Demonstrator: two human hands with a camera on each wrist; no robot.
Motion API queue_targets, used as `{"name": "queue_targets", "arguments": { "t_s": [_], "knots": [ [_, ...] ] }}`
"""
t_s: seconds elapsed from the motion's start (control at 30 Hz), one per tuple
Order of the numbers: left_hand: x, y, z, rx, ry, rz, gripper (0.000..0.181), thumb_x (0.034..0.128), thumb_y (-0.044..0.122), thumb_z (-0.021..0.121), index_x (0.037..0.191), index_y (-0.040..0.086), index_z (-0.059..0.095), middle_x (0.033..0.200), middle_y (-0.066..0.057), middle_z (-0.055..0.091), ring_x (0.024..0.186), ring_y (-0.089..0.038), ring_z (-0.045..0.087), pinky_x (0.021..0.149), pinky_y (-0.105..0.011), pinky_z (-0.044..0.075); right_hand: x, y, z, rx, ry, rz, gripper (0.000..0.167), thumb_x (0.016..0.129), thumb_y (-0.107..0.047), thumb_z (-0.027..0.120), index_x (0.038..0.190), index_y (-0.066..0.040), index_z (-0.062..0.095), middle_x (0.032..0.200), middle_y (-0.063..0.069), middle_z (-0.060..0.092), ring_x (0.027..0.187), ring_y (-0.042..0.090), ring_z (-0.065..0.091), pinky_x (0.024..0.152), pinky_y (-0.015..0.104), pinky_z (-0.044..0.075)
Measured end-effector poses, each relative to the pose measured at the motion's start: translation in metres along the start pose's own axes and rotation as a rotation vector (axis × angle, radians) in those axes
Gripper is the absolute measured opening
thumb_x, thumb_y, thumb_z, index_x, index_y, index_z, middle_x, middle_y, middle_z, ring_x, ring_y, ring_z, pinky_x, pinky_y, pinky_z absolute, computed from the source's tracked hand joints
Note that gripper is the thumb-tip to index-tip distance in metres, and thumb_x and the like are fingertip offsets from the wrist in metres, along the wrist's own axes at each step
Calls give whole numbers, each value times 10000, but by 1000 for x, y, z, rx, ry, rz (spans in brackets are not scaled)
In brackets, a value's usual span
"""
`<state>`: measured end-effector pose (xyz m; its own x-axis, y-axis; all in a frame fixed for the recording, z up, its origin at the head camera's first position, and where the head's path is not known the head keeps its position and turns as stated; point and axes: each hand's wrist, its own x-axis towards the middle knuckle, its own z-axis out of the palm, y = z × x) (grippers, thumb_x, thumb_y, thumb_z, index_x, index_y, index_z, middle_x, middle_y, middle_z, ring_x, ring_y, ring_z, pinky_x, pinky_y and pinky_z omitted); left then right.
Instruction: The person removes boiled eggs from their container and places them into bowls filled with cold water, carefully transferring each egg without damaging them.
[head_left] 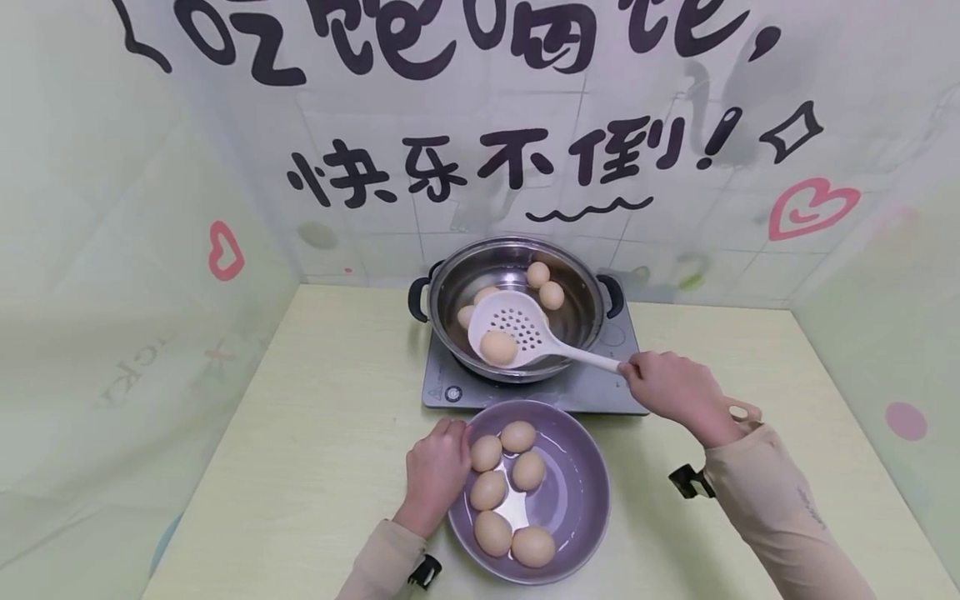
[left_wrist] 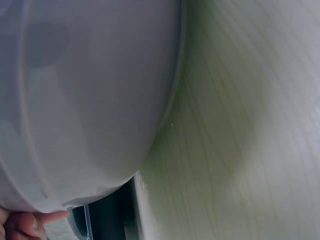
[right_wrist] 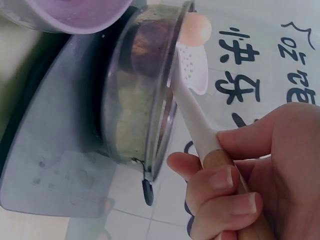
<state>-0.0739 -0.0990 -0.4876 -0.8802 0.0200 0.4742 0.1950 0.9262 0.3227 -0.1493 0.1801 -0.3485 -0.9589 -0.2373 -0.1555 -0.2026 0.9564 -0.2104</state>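
Observation:
The right hand (head_left: 671, 385) grips the handle of a white slotted ladle (head_left: 528, 321); in the right wrist view its fingers curl round the wooden part of the handle. One egg (head_left: 498, 347) lies in the ladle's bowl, over the near side of a steel pot (head_left: 517, 377). Several eggs sit in the pot, two of them (head_left: 551, 295) at its back right. The left hand (head_left: 437, 471) holds the upper left rim of a purple bowl (head_left: 592, 500), which contains several eggs (head_left: 528, 471) in shallow liquid. In the left wrist view, fingertips (left_wrist: 30, 225) touch the bowl's rim.
The pot stands on a flat cooktop (head_left: 600, 398) behind the bowl, with black side handles (head_left: 418, 300) sticking out. A light wooden table (head_left: 315, 400) lies beneath. Printed sheets (head_left: 360, 242) hang at the back and both sides.

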Motion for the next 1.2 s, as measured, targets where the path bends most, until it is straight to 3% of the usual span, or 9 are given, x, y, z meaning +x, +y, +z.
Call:
{"name": "queue_targets", "arguments": {
  "t_s": [0.2,0.47,0.77,0.9,1.2],
  "knots": [
    [0,0,-1,-3,-5,-2,126,834,170,610,774,66,649,683,-15,554,441,-201,533,373,-304,413,-16,7,-12,50,-13,12,294,928,-312,410,738,-152,568,546,-11,426,493,154,393,432,301,298],
    [2,1,-2,3,-3,3,117,826,156,615,771,57,646,664,-19,544,416,-188,504,359,-285,395,-58,15,-17,58,10,15,336,951,-395,380,849,-171,608,531,-37,383,472,125,343,420,288,265],
    [1,0,0,-6,-11,-7,124,831,155,607,774,55,654,657,-16,530,427,-206,520,354,-307,392,-99,17,5,30,27,34,216,934,-347,461,799,-220,571,506,-70,355,448,101,327,398,282,253],
    [1,1,0,-12,-18,-17,125,836,154,603,781,54,655,662,-15,532,435,-223,531,357,-321,400,-114,19,19,46,0,70,193,922,-347,486,786,-236,566,508,-73,350,454,93,321,409,275,249],
    [1,1,-2,-14,1,-10,116,826,155,609,773,61,649,670,-19,543,427,-245,527,355,-338,398,-131,24,42,79,-46,139,167,906,-373,511,795,-268,577,524,-72,362,466,82,317,427,264,254]
  ]
}}
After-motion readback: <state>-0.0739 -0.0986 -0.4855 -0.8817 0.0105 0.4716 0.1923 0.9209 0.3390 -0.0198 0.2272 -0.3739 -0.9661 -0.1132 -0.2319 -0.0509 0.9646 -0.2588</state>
